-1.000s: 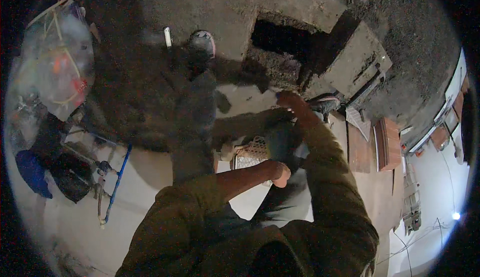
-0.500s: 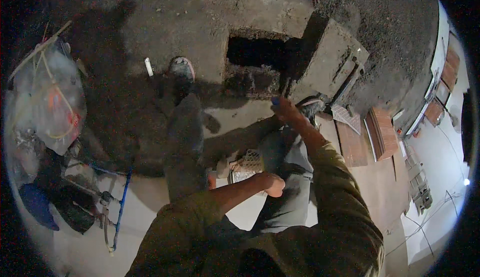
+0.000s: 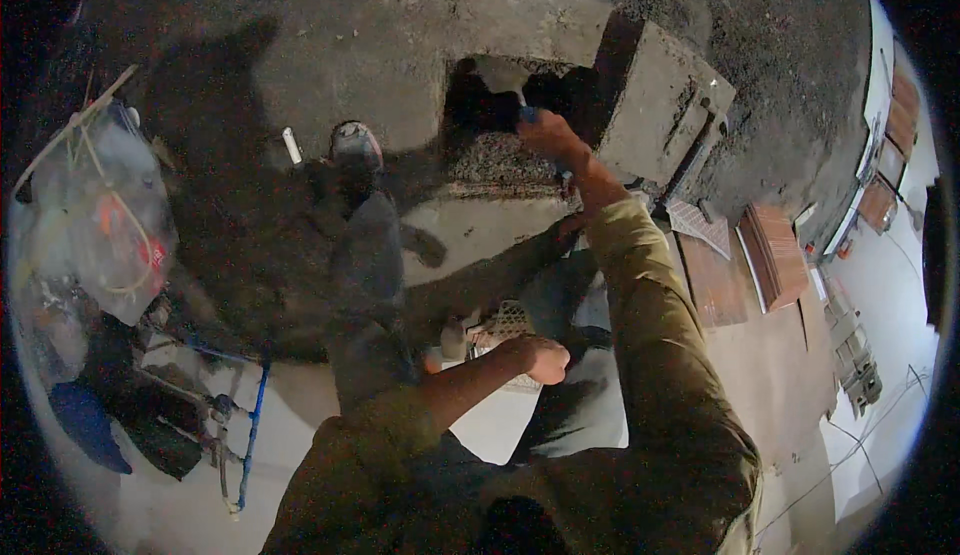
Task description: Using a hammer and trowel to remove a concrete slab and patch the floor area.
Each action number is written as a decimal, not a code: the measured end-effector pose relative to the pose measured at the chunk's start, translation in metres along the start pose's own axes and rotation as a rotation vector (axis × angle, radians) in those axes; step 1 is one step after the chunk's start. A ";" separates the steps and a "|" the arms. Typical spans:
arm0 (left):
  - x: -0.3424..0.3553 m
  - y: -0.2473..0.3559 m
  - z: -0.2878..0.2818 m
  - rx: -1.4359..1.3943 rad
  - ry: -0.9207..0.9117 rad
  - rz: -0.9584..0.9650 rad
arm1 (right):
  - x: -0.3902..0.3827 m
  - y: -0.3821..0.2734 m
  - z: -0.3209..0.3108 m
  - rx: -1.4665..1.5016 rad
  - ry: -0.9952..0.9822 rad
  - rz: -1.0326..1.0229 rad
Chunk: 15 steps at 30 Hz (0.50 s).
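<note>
My right hand (image 3: 550,140) is closed round the handle of a small tool (image 3: 528,113) with some blue on it, reaching over the rectangular pit (image 3: 480,155) in the dark floor. The tool's working end is over the dark opening, too dim to make out fully. My left hand (image 3: 546,359) is closed near my right thigh; whether anything is in it I cannot make out. Right of the pit a thick concrete slab (image 3: 655,95) lies tilted, with a dark bar or handle along it.
My left shoe (image 3: 355,145) is beside a short white pipe (image 3: 292,145). A plastic bag (image 3: 115,235) and blue pipe (image 3: 258,405) lie at left. Stacked brown tiles (image 3: 775,260) and boards sit at right. Dark rubble covers the upper right.
My right hand has moved forward and left, from beside my right shoe to over the pit, with the tool. My left hand has stayed closed near my thigh.
</note>
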<state>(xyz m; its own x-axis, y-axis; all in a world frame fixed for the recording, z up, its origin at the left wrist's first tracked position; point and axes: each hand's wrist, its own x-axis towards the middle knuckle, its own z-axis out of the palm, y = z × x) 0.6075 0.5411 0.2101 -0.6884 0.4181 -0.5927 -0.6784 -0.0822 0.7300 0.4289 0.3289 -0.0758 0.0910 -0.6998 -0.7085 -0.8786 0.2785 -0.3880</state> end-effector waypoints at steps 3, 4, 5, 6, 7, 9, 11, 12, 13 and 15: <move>0.023 0.049 -0.038 0.069 -0.102 0.291 | -0.033 0.151 -0.040 -0.350 0.153 -0.165; 0.021 0.037 -0.025 0.074 -0.092 0.274 | -0.038 0.134 -0.010 0.016 0.193 -0.366; 0.018 0.027 -0.015 0.079 -0.073 0.265 | -0.046 0.108 0.014 0.377 0.231 -0.561; 0.017 0.019 -0.009 0.070 -0.082 0.250 | -0.055 0.080 0.030 0.738 0.270 -0.747; 0.018 0.010 -0.005 0.303 -0.211 0.399 | -0.061 0.056 0.036 1.095 0.310 -0.926; 0.029 0.005 -0.001 0.569 -0.330 0.567 | -0.056 0.047 0.012 1.413 0.357 -1.108; 0.030 -0.001 0.023 0.630 -0.001 0.403 | -0.047 0.034 -0.007 1.546 0.414 -0.426; 0.030 -0.013 0.027 0.636 -0.003 0.393 | -0.041 0.024 -0.012 1.581 0.425 -0.083; 0.029 -0.027 0.031 1.031 0.163 0.801 | -0.034 0.010 -0.014 1.596 0.421 0.262; 0.036 0.012 0.007 1.104 -0.025 0.975 | -0.036 0.057 -0.029 1.440 0.430 0.619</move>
<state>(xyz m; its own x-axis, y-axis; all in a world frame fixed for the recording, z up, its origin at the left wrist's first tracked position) 0.5765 0.5617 0.1995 -0.7362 0.6196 0.2724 0.5838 0.3775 0.7188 0.3621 0.3508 -0.0546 -0.4383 -0.3061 -0.8451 0.4354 0.7502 -0.4976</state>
